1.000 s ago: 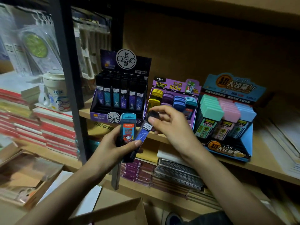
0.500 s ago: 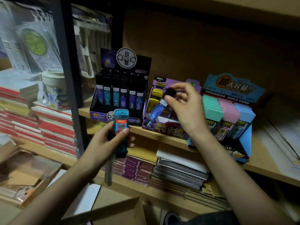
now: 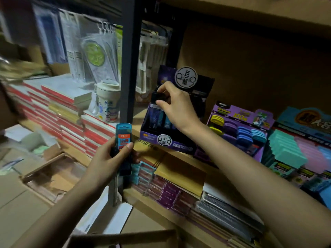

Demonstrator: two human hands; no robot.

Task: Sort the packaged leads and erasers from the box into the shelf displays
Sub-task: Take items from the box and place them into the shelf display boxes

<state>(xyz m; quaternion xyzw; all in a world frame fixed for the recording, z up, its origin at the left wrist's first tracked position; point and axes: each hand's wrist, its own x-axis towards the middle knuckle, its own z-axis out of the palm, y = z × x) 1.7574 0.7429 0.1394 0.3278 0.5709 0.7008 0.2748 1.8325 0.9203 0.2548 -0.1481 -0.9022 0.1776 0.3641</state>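
1. Cardboard box (image 3: 123,238): nearest, at the lower edge of view, flap open. Contents not visible.
2. Left hand (image 3: 105,163): fingers curled round a teal pack (image 3: 123,138), thumb laid across its red label. It is held upright just below the shelf (image 3: 138,120), apparently waiting its turn with the label facing up for reading. Leads or eraser: cannot tell.
3. Right hand (image 3: 177,108): thumb and fingers pinch the black cap of a lead tube (image 3: 160,97). The tube stands upright over the left rows of the dark lead display (image 3: 166,141). The grip at the cap probably leaves the body free to slide into a slot. Seated or not: cannot tell.
4. Purple eraser display (image 3: 240,113) and blue eraser display (image 3: 302,120): further right on the same shelf, rows sorted by colour.
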